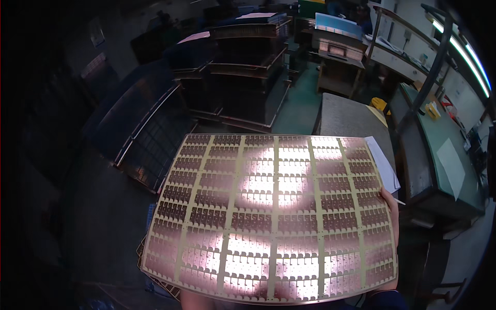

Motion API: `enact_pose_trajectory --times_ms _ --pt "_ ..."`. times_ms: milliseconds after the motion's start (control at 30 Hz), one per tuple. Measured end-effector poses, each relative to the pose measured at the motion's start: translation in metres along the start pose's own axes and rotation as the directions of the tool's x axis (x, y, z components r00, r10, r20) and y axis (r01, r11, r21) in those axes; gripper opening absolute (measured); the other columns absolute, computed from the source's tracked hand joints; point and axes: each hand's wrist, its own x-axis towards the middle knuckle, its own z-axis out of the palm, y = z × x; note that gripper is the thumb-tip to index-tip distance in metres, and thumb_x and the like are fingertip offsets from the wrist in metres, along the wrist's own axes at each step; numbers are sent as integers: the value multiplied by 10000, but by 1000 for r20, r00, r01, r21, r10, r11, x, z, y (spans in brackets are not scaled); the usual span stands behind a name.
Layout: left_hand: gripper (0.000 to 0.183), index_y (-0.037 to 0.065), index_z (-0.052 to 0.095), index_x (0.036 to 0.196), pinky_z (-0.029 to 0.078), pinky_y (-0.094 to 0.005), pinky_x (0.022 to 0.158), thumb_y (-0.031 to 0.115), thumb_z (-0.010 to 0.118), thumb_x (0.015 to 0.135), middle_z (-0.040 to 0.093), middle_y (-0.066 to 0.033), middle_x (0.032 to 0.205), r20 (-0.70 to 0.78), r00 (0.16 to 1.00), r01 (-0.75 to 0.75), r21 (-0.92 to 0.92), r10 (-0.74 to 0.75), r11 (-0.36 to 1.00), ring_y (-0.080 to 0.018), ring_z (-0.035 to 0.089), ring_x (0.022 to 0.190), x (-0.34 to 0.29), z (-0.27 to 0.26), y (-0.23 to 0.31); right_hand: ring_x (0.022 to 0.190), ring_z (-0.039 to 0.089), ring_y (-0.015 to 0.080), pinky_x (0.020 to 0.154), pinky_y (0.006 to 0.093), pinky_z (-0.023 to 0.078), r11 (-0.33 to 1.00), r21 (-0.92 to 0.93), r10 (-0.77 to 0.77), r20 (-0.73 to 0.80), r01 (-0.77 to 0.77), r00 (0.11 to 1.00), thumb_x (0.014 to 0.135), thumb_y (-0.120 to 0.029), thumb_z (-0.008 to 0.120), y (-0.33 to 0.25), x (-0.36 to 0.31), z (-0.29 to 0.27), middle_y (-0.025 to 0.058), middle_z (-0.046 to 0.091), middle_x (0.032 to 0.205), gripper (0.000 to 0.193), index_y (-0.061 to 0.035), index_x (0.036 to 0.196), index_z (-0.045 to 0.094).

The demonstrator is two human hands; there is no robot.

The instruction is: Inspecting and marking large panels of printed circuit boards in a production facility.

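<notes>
A large copper-coloured circuit board panel (253,222), with rows of small repeated patterns and pale strips between them, lies across the view in front of me. Bright reflections shine on its surface. My right hand (391,206) grips the panel's right edge, its fingertips showing along the rim. Under the lower left edge, only a bit of my left hand (195,300) shows, against the panel; its fingers are hidden beneath. Part of another patterned panel (164,288) sticks out below the lower left corner.
Tall stacks of dark panels (248,67) stand on racks ahead, and a dark slanted rack (150,139) is at left. A grey table (345,116) lies beyond the panel, with white paper (383,165) near its right side. At right runs a green-topped bench (431,132).
</notes>
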Motion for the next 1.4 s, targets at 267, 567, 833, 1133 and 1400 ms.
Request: enact_pose_trajectory --times_ms 267,567,833,1133,1400 --pt "482 13 385 1278 377 -407 987 367 306 960 469 -136 1262 229 966 -72 -198 117 978 -249 461 1166 6 76 15 933 609 185 792 308 517 977 9 -211 165 212 963 924 -195 390 37 45 -32 139 573 1105 350 0 1209 447" --pt "431 90 396 1300 380 -350 988 77 520 887 499 -54 1242 190 950 304 -403 -246 863 -177 484 1130 -16 113 -1 1105 514 266 938 414 436 979 144 -171 222 141 960 885 -73 495 86 35 -24 146 493 1220 419 4 1272 357" --pt "500 20 333 1315 446 -363 920 98 551 873 499 -121 1230 239 912 395 -284 -334 874 -222 522 1096 1 44 5 1014 580 249 860 357 486 959 -73 -277 -43 274 960 935 -225 433 23 29 -101 189 544 1166 489 -14 1354 293" --pt "442 24 318 1326 503 -296 851 60 467 911 533 -98 1172 182 911 412 -393 -369 822 -154 572 1000 9 37 0 1037 537 179 886 275 408 832 -509 -123 218 220 968 825 -276 598 11 14 -51 150 557 1143 571 92 1230 438" --pt "366 44 405 1259 494 -180 726 76 496 906 593 -21 1002 36 870 481 -280 -492 831 -51 587 834 2 49 -7 1049 534 203 910 299 394 879 -448 -93 178 164 980 796 -243 609 2 7 -41 158 564 1141 558 94 1216 462"
